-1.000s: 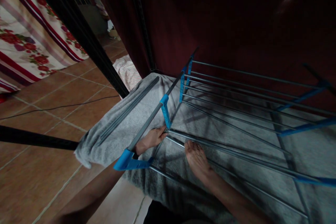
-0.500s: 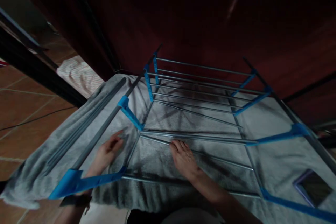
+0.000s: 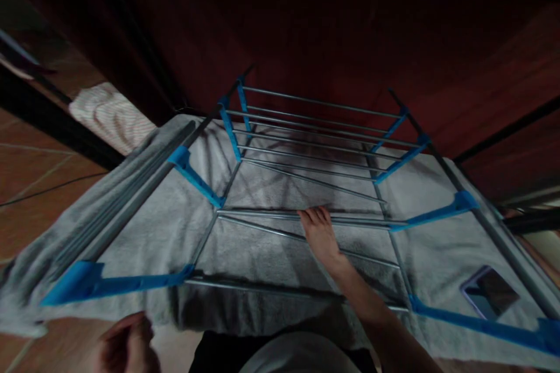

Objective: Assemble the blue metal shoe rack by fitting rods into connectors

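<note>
Metal rods (image 3: 262,214) under the right hand (image 3: 320,237)

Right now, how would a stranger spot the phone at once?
On the grey blanket rests a metal rack. In the picture, just above its lower-right blue bracket, lies the phone. Its flat, dark, glossy face and pale purple edge set it apart from the slender rods.

Right hand (image 3: 321,238) on metal rods (image 3: 262,214); left hand (image 3: 130,345) near blue bracket (image 3: 140,284).
</note>
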Demonstrator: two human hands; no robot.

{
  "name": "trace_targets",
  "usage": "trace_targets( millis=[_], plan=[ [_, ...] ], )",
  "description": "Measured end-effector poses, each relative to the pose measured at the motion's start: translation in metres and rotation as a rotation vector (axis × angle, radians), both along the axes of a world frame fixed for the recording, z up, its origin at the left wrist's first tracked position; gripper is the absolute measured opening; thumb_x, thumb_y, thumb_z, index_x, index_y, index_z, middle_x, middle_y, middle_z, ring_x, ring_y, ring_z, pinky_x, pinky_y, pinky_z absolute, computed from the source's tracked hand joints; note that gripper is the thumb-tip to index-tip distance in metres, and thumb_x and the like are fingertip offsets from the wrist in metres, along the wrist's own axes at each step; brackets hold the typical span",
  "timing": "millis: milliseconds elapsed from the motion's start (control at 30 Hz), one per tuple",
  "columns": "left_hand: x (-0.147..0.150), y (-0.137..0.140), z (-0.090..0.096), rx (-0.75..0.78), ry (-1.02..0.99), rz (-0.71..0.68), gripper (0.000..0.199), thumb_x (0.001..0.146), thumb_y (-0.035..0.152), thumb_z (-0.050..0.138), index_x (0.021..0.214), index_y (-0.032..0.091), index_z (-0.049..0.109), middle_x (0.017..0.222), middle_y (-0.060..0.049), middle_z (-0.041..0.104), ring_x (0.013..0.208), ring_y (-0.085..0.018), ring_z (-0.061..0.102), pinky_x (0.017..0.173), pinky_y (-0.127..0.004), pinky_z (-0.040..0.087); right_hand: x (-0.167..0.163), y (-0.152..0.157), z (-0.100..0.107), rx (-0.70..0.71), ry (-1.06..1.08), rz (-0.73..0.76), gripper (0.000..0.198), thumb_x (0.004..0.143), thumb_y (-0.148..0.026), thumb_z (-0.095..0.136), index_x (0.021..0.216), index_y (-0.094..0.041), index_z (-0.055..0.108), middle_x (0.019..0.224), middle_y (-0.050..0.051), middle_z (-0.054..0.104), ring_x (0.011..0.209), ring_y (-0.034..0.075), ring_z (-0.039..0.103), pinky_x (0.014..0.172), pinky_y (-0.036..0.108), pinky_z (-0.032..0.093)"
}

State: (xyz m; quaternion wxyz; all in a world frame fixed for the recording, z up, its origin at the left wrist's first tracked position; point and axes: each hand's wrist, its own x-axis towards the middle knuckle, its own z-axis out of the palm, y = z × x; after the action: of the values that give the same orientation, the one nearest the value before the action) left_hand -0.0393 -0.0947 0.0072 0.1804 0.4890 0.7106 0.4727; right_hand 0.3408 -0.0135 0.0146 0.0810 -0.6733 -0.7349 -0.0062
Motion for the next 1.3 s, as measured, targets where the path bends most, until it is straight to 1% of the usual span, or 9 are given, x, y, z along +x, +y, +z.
trace_targets(
  millis=[33,100,167,267,400,500,567,833,1300],
  plan=[
    [0.014,-0.004,0.004,0.026,0.037,0.018,0.018,0.084,0.051,0.055,0.091,0.035,0.059,0.076,-0.002,0.064,0.07,-0.027,0.063,0.056,-0.044,0.056,0.002,0.001,-0.001,-0.002,-0.006,-0.002,0.038,0.095,-0.011,0.047,0.13,-0.02,0.06,0.118,0.008,0.066,0.112,0.023,0.053,0.108,0.042,0.032],
    [0.043,-0.001,0.01,-0.045,0.084,-0.25,0.017,0.085,0.045,0.056,0.093,0.032,0.062,0.087,-0.004,0.067,0.081,-0.026,0.066,0.066,-0.042,0.058,0.005,0.003,-0.003,0.006,-0.021,-0.006,0.039,0.095,-0.011,0.047,0.13,-0.021,0.06,0.117,0.009,0.066,0.108,0.024,0.054,0.102,0.04,0.036],
    [0.069,0.018,0.011,-0.029,0.065,-0.338,0.016,0.089,0.04,0.053,0.099,0.03,0.061,0.095,-0.005,0.066,0.09,-0.025,0.065,0.08,-0.042,0.058,0.007,0.004,-0.006,0.018,-0.04,0.002,0.038,0.096,-0.012,0.046,0.13,-0.022,0.06,0.115,0.008,0.066,0.103,0.024,0.056,0.096,0.039,0.039],
    [0.096,0.066,0.001,0.029,-0.062,-0.172,0.021,0.09,0.035,0.052,0.108,0.027,0.056,0.115,-0.009,0.061,0.106,-0.024,0.062,0.088,-0.04,0.056,0.009,0.004,-0.007,0.044,-0.049,0.017,0.035,0.098,-0.015,0.045,0.128,-0.022,0.061,0.111,0.008,0.066,0.097,0.024,0.057,0.091,0.038,0.041],
    [0.112,0.136,-0.018,0.039,-0.208,0.063,0.039,0.087,0.024,0.051,0.126,0.024,0.046,0.131,-0.012,0.055,0.121,-0.023,0.057,0.099,-0.038,0.052,0.009,0.005,-0.003,0.099,-0.029,0.026,0.034,0.097,-0.015,0.044,0.126,-0.021,0.061,0.108,0.009,0.066,0.097,0.024,0.058,0.089,0.037,0.042],
    [0.117,0.174,-0.023,0.068,-0.218,0.056,0.047,0.084,0.016,0.051,0.131,0.022,0.044,0.139,-0.013,0.053,0.131,-0.024,0.051,0.109,-0.041,0.044,0.011,0.007,-0.001,0.132,-0.015,0.029,0.034,0.096,-0.013,0.044,0.125,-0.02,0.06,0.108,0.01,0.066,0.098,0.024,0.058,0.09,0.037,0.042],
    [0.12,0.189,-0.024,0.065,-0.233,0.007,0.047,0.084,0.014,0.051,0.131,0.019,0.045,0.138,-0.014,0.056,0.129,-0.024,0.053,0.112,-0.043,0.041,0.013,0.009,0.0,0.141,-0.009,0.035,0.034,0.097,-0.012,0.044,0.125,-0.019,0.06,0.109,0.009,0.066,0.099,0.024,0.058,0.09,0.037,0.042],
    [0.123,0.206,-0.028,0.047,-0.225,-0.02,0.021,0.091,0.026,0.048,0.107,0.017,0.059,0.104,-0.01,0.069,0.103,-0.023,0.064,0.096,-0.037,0.05,0.015,0.011,0.001,0.17,0.012,0.049,0.034,0.097,-0.013,0.042,0.125,-0.019,0.061,0.11,0.009,0.066,0.099,0.023,0.059,0.091,0.037,0.044],
    [0.121,0.205,-0.031,0.056,-0.215,-0.036,0.021,0.091,0.027,0.047,0.103,0.017,0.061,0.103,-0.01,0.071,0.104,-0.024,0.065,0.094,-0.037,0.05,0.016,0.011,-0.001,0.186,0.057,0.098,0.032,0.101,-0.016,0.041,0.126,-0.018,0.06,0.108,0.008,0.067,0.096,0.022,0.06,0.089,0.037,0.045]
  ],
)
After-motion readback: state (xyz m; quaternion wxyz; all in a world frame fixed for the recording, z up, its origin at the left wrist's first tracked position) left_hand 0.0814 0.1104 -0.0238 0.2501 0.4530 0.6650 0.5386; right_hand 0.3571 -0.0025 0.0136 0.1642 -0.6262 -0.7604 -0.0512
